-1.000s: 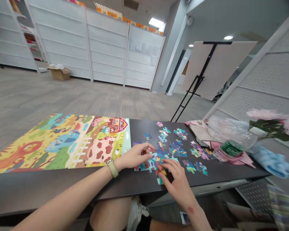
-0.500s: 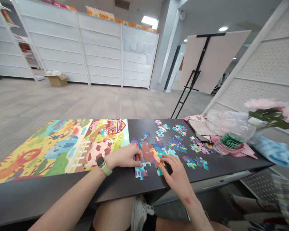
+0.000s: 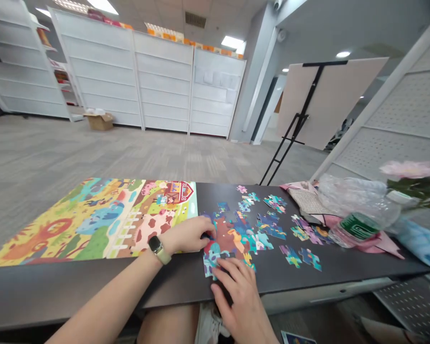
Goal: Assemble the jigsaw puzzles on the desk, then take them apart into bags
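We stand in a wide room with a grey carpet, and along its far side runs a row of white shelving units point(image 3: 161, 79). To the right, a pale board sits on a black easel point(image 3: 329, 100).

Our dark table point(image 3: 347, 272) crosses the view from left to right. On its left half lies a printed farm-scene sheet point(image 3: 93, 224), its long axis running along the table's near edge and its red barn at the far right corner. Just right of the sheet, a partly joined jigsaw patch point(image 3: 229, 239) lies flat, its ragged long axis running roughly near to far. Loose jigsaw pieces point(image 3: 301, 258) are scattered to its right and far side. Further right are a crumpled plastic water bottle point(image 3: 358, 224) and a pink cloth point(image 3: 390, 248).

Our left hand point(image 3: 188, 235), with a watch point(image 3: 157, 249) on its wrist, curves over the patch's left edge; whether it pinches a piece, we cannot tell. Our right hand point(image 3: 236, 296) lies open, its fingers point(image 3: 222, 277) spread on the patch's near end.
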### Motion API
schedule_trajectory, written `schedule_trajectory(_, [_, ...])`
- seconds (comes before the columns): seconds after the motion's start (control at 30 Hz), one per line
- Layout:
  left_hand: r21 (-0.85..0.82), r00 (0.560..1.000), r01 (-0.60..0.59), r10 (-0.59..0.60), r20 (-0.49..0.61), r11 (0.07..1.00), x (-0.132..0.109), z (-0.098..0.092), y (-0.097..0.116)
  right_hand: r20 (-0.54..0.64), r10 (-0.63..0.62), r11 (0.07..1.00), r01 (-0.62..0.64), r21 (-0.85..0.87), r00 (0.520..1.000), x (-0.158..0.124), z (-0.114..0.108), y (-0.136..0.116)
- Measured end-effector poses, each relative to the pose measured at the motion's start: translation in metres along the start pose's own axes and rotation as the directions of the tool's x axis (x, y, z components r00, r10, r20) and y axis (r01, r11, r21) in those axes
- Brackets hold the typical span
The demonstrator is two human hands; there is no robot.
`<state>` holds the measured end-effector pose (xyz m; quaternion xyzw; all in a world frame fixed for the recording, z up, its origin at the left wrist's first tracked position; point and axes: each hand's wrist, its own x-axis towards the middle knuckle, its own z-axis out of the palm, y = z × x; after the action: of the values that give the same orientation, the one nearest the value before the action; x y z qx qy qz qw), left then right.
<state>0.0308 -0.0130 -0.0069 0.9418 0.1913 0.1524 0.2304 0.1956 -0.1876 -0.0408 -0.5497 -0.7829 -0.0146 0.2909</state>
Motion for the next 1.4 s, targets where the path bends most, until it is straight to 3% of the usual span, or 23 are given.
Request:
schedule_trajectory(0.53, [0.001, 0.999, 0.046, -0.046, 0.022, 0.999, 0.000, 0.003, 0.001, -0.124, -0.090, 0.996, 0.089, -0.015, 0.988, -0.039, -0.005, 0.013])
schedule_trajectory(0.8, [0.020, 0.999, 0.050, -0.050, 0.013, 0.999, -0.001, 0.003, 0.003, -0.261, 0.103, 0.986, -0.064, 0.156, 0.960, -0.033, -0.015, 0.021])
schedule_trajectory(0.87, [0.030, 0.999, 0.046, -0.047, 0.014, 0.998, -0.001, 0.003, 0.004, -0.240, 0.105, 0.983, -0.065, 0.170, 0.965, -0.023, -0.020, 0.026])
schedule_trajectory(1.07, [0.049, 0.999, 0.046, -0.047, 0.010, 0.998, -0.001, 0.001, 0.007, 0.020, -0.056, 0.988, 0.053, 0.142, 0.998, 0.006, -0.034, 0.053])
schedule_trajectory(1.17, [0.081, 0.999, 0.051, -0.051, -0.010, 0.995, 0.000, 0.002, 0.012, 0.041, -0.077, 0.991, 0.072, 0.109, 0.996, 0.009, -0.032, 0.064])
schedule_trajectory(1.4, [0.058, 0.999, -0.019, 0.020, -0.025, 0.998, 0.006, 0.013, 0.028, 0.035, 0.033, 0.989, -0.038, 0.141, 0.999, 0.004, -0.025, 0.066])
